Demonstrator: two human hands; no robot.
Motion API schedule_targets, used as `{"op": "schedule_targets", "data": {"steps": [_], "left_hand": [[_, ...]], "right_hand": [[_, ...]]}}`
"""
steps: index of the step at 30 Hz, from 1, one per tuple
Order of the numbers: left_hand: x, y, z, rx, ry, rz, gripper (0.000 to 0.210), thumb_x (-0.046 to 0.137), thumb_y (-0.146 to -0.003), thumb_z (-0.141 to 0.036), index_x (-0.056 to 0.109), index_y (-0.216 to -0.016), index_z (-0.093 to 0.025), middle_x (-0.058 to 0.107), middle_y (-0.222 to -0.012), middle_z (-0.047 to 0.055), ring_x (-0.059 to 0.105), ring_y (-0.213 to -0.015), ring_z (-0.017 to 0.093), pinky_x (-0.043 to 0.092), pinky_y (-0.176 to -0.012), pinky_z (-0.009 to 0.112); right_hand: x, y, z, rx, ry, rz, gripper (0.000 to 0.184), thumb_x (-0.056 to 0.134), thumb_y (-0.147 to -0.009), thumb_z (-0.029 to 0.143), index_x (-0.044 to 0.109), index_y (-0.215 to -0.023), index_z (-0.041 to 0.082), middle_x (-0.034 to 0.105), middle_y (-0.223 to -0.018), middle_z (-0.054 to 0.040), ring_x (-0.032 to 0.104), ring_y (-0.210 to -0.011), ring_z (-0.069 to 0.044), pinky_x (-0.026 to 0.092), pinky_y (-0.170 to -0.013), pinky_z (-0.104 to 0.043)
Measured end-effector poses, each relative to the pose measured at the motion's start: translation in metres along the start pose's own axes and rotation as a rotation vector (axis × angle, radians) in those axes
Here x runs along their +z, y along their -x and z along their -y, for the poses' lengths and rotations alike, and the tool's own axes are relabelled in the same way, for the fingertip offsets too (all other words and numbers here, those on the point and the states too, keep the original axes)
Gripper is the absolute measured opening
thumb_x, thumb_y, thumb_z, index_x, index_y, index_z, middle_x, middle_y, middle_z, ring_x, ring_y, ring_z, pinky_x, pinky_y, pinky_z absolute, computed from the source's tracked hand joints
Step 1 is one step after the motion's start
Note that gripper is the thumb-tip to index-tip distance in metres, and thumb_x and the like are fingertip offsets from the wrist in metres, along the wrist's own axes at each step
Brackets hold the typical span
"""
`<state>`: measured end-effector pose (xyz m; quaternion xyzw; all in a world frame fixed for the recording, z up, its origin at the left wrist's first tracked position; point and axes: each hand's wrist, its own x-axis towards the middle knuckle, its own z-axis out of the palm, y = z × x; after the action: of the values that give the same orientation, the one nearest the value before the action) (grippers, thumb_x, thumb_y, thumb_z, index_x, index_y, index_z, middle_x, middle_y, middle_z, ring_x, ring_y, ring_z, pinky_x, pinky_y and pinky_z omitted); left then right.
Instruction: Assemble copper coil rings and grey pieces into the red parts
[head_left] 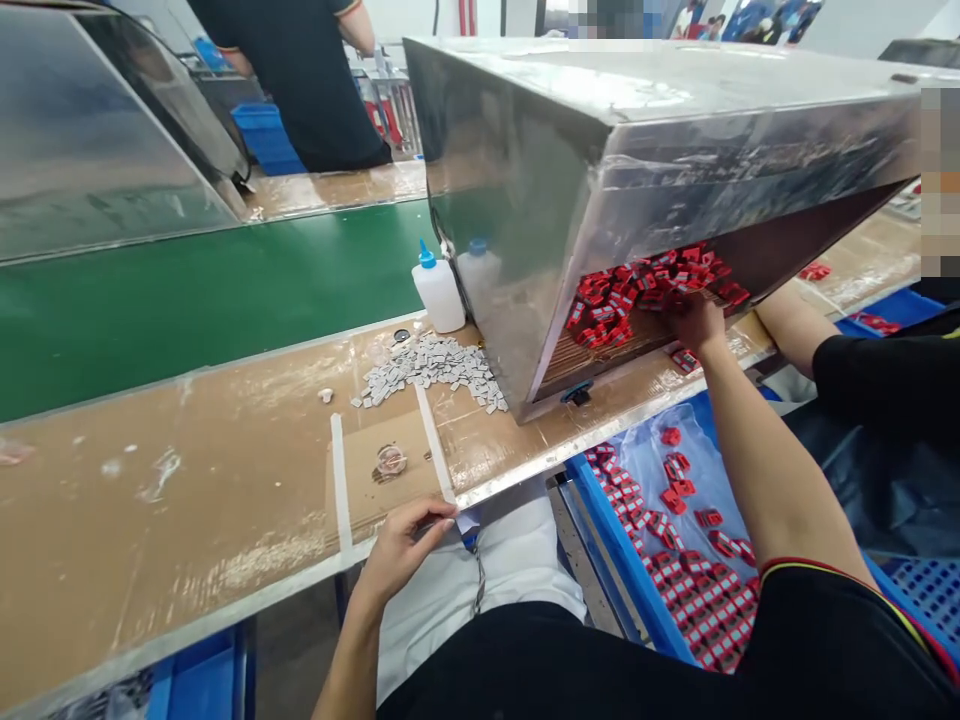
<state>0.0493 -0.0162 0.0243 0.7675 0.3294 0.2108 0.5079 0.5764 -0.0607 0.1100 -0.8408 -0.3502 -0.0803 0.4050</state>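
My right hand (pixel 699 322) reaches under the slanted metal hood (pixel 517 220), at the near side of a heap of small red plastic parts (pixel 611 300) with pale grey faces. Its fingertips are hidden among the parts, so I cannot see what it grips. At the table's front edge is my left hand (pixel 405 545), fingers curled and thumb close to the index finger. Anything between them is too small or hidden to name. Left of the hood lies a pile of small grey rectangular pieces (pixel 431 368). A small round clear dish (pixel 391 459) rests on a taped cardboard square (pixel 360 500).
A white bottle with a blue cap (pixel 440 295) stands against the hood. Beyond the table runs a green conveyor belt (pixel 225 285). Below right, a blue crate (pixel 637 590) holds rows of red parts. A co-worker's arm (pixel 799 325) is at right; another person (pixel 292 80) stands behind.
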Motion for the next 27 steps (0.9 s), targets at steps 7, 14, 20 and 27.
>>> {"op": "schedule_targets", "data": {"steps": [7,14,20,27], "left_hand": [[-0.004,0.002,0.005,-0.012,0.085,-0.005,0.026,0.067,-0.089,-0.041,0.077,-0.091,-0.017,0.08,-0.089,0.01,0.076,-0.083,0.023,0.062,-0.075,0.03],[0.0,-0.002,-0.004,0.142,0.235,0.068,0.024,0.067,-0.093,-0.038,0.075,-0.093,-0.015,0.08,-0.087,0.011,0.077,-0.082,0.021,0.062,-0.075,0.029],[0.016,-0.014,-0.01,0.576,0.155,-0.041,0.036,0.073,-0.09,-0.033,0.066,-0.123,-0.018,0.071,-0.128,0.016,0.068,-0.12,0.025,0.056,-0.102,0.04],[-0.01,0.01,0.017,0.536,0.062,-0.087,0.043,0.076,-0.084,-0.048,0.07,-0.111,-0.016,0.075,-0.099,0.012,0.072,-0.09,0.02,0.06,-0.082,0.031]], "right_hand": [[-0.024,0.032,0.026,0.215,0.056,-0.083,0.004,0.067,-0.077,0.008,0.066,-0.079,0.012,0.073,-0.09,-0.0213,0.067,-0.086,-0.026,0.042,-0.08,-0.04],[-0.027,0.185,0.066,0.214,-0.568,0.128,0.025,0.073,-0.082,0.037,0.072,-0.102,0.023,0.075,-0.101,-0.0069,0.068,-0.085,-0.021,0.054,-0.082,-0.038],[0.029,0.312,0.147,0.644,-1.115,0.971,0.035,0.081,-0.077,0.052,0.071,-0.097,0.025,0.074,-0.092,-0.004,0.067,-0.08,-0.018,0.056,-0.074,-0.031],[0.075,0.334,0.181,0.657,-1.095,1.333,0.047,0.067,-0.083,0.069,0.068,-0.086,0.022,0.069,-0.077,-0.0024,0.06,-0.066,-0.015,0.053,-0.065,-0.03]]}}
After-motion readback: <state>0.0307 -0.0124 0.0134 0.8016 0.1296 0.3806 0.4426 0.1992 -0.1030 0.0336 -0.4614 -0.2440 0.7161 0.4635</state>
